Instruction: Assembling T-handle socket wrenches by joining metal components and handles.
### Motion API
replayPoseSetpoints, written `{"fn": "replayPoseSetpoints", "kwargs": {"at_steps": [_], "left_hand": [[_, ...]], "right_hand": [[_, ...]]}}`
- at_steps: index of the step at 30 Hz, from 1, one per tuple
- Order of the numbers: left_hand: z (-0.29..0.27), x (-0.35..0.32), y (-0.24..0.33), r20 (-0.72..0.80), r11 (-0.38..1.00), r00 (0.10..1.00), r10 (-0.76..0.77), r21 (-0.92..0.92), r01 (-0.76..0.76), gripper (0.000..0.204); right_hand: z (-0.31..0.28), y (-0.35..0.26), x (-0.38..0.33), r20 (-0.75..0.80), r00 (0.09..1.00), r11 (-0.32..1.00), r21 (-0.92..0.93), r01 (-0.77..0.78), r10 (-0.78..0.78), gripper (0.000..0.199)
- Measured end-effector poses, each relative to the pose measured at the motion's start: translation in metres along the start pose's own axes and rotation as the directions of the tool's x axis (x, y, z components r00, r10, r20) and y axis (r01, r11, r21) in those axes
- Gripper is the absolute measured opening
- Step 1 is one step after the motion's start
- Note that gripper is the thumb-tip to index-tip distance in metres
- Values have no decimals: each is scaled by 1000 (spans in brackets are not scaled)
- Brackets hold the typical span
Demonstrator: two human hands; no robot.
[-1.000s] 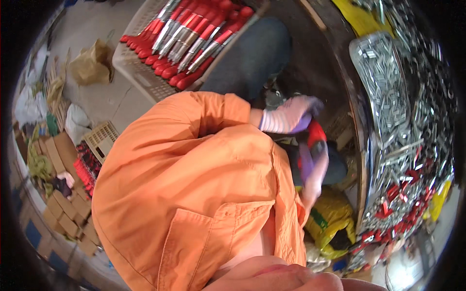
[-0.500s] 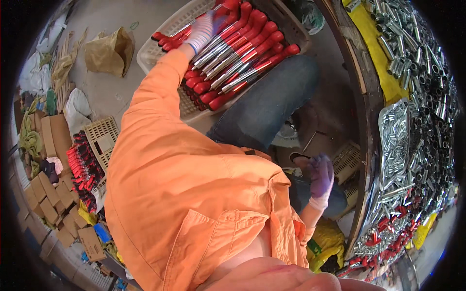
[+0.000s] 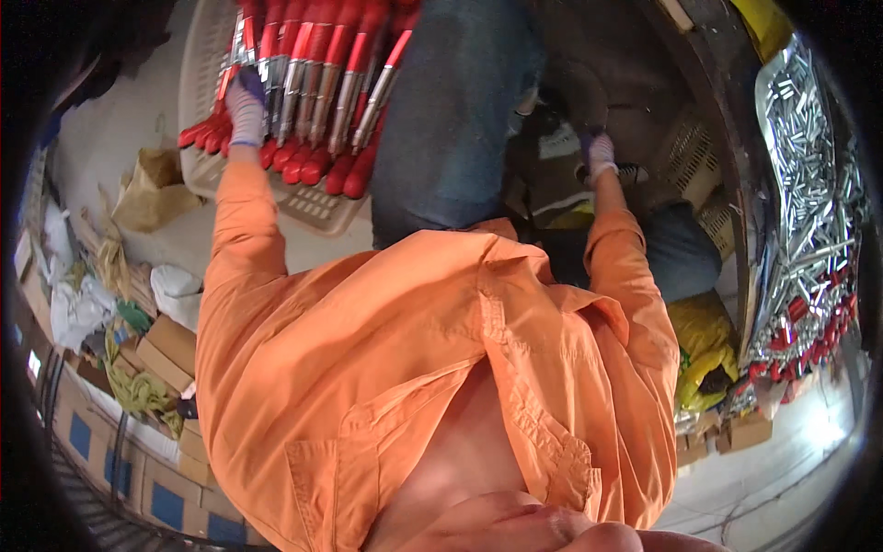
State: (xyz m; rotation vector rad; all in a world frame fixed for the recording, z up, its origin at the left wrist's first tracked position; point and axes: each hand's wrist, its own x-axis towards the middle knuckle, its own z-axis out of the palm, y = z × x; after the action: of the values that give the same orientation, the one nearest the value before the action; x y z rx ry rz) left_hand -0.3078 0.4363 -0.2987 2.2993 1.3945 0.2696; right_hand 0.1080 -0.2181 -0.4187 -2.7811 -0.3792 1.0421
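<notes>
A leg in faded blue denim overlaps the right side of a beige latticed plastic basket; whether they touch is unclear, but a shift of the knee could jolt the basket. In it, long metal tools with red handles and silvery shafts lie close side by side. The left grip, in a white-and-purple striped glove, reaches onto the tools at their left side; its fingertips are hidden, so I cannot tell whether they pinch one. Tugging a single tool could drag its neighbours askew, as the handles crowd together, and smooth metal might slip in the glove. The right grip, also gloved, hangs low near a dark shoe; whether it is spread or closed cannot be told.

Beyond the right arm, a yellow plastic sack sits beside the wood-edged table, heaped with small silvery metal pieces and red ones; a careless elbow could spill some. Farther left, the grey floor carries a crumpled brown paper bag, white sacks and brown cardboard boxes.
</notes>
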Motion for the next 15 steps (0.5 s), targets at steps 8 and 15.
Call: {"fn": "replayPoseSetpoints", "kwargs": {"at_steps": [8, 15], "left_hand": [[-41, -32, 63, -136, 931, 987, -82, 344, 125, 55], [-15, -10, 41, -41, 957, 978, -203, 204, 207, 61]], "right_hand": [[7, -143, -60, 202, 979, 957, -288, 38, 22, 33], [31, -111, -57, 172, 985, 929, -364, 69, -6, 19]]}}
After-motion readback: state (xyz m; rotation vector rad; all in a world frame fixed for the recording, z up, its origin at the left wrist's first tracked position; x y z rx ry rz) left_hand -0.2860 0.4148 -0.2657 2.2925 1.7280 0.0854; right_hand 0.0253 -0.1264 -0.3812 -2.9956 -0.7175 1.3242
